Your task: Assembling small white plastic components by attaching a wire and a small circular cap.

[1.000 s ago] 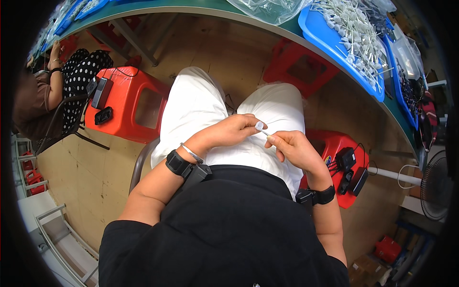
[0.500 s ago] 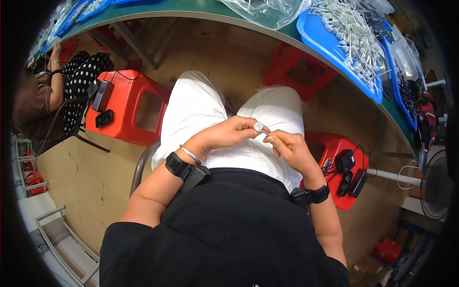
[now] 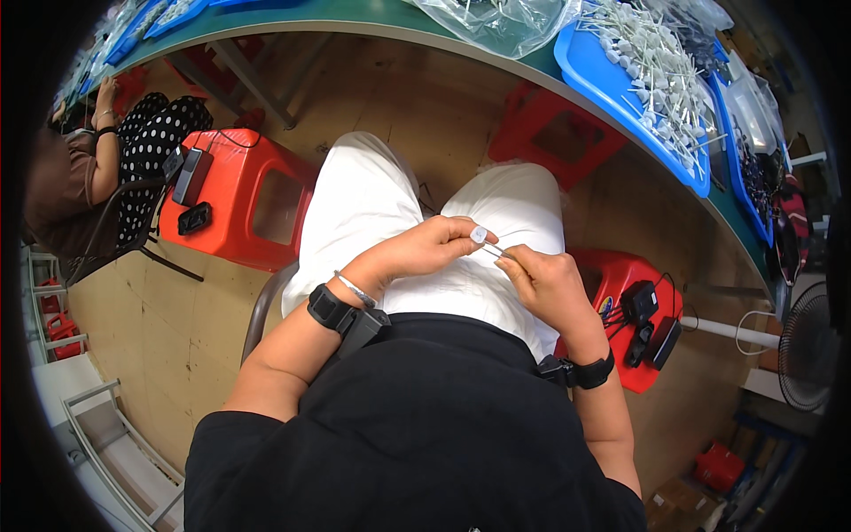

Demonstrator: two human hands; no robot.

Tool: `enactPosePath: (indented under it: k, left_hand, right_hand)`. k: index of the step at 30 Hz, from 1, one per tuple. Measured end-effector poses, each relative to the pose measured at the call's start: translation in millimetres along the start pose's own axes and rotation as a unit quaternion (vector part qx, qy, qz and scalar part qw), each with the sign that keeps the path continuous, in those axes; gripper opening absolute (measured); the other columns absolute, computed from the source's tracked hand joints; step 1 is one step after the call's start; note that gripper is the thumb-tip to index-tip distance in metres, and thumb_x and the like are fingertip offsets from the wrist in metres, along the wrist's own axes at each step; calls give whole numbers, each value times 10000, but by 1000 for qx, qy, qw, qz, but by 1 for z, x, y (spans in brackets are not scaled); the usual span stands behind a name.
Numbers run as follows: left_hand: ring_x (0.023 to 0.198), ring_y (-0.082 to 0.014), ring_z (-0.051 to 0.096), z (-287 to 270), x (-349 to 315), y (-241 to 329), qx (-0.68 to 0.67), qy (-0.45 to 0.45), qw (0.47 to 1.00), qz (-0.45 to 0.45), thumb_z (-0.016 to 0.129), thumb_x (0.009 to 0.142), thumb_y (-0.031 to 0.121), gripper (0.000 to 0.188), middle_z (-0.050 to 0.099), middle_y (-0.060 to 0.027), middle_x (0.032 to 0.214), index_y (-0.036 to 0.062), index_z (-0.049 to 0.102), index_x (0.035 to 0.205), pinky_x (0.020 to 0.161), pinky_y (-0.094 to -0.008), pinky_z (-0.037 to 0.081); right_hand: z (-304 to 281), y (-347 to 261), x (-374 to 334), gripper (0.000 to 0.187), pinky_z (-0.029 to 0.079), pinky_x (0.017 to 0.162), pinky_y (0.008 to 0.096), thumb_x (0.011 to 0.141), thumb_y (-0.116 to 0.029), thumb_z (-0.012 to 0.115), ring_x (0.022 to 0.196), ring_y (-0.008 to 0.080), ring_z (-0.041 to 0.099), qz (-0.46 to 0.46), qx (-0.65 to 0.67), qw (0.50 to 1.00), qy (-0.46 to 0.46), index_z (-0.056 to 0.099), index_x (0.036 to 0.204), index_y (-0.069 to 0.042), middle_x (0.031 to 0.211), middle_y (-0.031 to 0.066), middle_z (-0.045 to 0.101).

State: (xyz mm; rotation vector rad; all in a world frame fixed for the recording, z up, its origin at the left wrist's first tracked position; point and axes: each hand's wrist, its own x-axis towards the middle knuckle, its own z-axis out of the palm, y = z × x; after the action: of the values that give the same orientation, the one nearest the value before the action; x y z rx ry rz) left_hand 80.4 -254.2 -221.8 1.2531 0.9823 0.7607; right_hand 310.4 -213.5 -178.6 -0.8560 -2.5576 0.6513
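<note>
Over the lap, the left hand (image 3: 425,253) pinches a small white cap (image 3: 479,234) steady while the right hand (image 3: 545,279) grips what seems its thin stem (image 3: 493,252).

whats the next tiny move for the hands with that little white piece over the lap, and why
Probably press the two parts further together. The left hand pinches the small white round piece at its fingertips, and the right hand holds a thin stem that runs up to it. Both hands meet over the white trousers; whether the stem is fully seated is too small to tell.
</note>
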Motion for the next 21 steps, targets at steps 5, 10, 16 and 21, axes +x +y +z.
enactPosePath:
  k: [5,10,16,21]
  left_hand:
    - [1076,-131,584,1,1,-1,14,10,1000,4,526,1031,177,321,678,-46,1111,25,635,1292,979,-308,442]
    - [1059,-128,586,2,1,3,7,-3,1000,6,529,1025,171,323,682,-50,1116,26,634,1294,971,-308,448]
    - [1055,-124,594,1,2,-3,-8,-7,999,-37,548,1014,167,319,698,-63,1104,21,644,1282,970,-304,455]
    - [1062,-114,590,2,3,-7,-28,-4,999,-42,543,1005,133,313,697,-57,1127,21,647,1279,978,-301,453]
  right_hand:
    - [-4,-1,0,158,442,469,346,893,-194,730,509,253,605,-12,-44,999,18,686,921,-45,618,107,606]
    - [5,-2,1,173,438,456,345,879,-195,740,506,227,602,-46,-91,994,40,680,939,-44,632,79,626]
    - [4,-3,0,159,407,428,331,875,-193,739,460,190,539,-66,-172,982,43,673,927,-57,570,37,535]
    - [3,-8,2,180,412,426,317,886,-217,722,453,168,537,-97,-239,965,54,650,892,-52,569,23,506]
